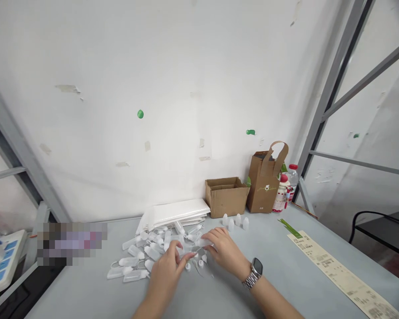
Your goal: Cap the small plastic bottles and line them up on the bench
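My left hand [167, 268] is over the near side of a pile of small translucent squeeze bottles [153, 252], thumb and forefinger bent toward each other. Whatever lies between those fingertips is too small and blurred to name. Close beside it, my right hand [226, 250], with a watch [255, 271] on the wrist, has its fingers and thumb closed around a translucent plastic bottle [203, 242]. Below the hands, a few small white nozzle caps [201, 263] lie on the grey table [219, 301]. Several white caps [231, 224] stand upright beyond my right hand.
Behind the pile lies a stack of white padded envelopes [179, 212]. A cardboard box [228, 199], a brown paper bag [262, 186] and plastic bottles [291, 179] stand along the wall. A strip of printed labels [339, 270] lies at right, a power strip [6, 261] at left.
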A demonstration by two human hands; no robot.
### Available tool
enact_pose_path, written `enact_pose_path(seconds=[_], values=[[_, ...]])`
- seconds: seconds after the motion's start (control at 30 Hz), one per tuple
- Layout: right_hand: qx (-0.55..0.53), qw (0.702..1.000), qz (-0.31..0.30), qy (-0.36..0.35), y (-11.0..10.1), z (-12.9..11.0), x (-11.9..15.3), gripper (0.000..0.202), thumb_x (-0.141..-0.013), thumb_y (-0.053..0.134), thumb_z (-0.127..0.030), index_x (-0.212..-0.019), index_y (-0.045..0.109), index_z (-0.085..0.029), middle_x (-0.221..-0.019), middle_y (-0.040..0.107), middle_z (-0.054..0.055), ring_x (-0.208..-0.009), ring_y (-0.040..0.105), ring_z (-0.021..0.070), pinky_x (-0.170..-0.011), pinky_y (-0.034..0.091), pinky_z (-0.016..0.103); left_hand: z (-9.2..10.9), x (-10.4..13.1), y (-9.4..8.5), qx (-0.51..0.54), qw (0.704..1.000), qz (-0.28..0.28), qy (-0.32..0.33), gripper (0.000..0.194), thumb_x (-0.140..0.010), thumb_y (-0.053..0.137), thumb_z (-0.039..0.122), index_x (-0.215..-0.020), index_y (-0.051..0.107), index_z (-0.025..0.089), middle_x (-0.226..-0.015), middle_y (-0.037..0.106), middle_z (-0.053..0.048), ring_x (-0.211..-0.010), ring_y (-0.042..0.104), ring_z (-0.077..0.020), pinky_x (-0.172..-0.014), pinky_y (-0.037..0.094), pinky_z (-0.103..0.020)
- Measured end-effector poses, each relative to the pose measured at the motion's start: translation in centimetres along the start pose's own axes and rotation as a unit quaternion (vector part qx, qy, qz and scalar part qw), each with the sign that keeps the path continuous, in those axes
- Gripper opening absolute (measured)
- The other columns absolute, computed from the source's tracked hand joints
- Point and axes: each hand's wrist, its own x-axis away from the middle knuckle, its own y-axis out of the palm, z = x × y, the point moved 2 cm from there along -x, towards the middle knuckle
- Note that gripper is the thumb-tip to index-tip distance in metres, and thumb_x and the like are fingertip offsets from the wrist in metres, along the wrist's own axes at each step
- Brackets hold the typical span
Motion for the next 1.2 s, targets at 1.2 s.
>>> enact_pose_path(seconds=[1.2], values=[[0.11,0.919,-0.059,0.373,-2.0,9.7,2.2,0.01,-0.076,0.049,-0.012,-0.082,0.057,-0.011,-0.079,0.066,0.018,-0.073,0.065,0.0229,-0.056,0.04,0.027,-0.7,-0.6,0.5,0.031,0.995,0.028,0.095,0.026,-0.081,0.044,0.044,-0.09,0.059,0.025,-0.088,0.057,-0.002,-0.082,0.057,-0.0196,-0.069,0.046,-0.03]])
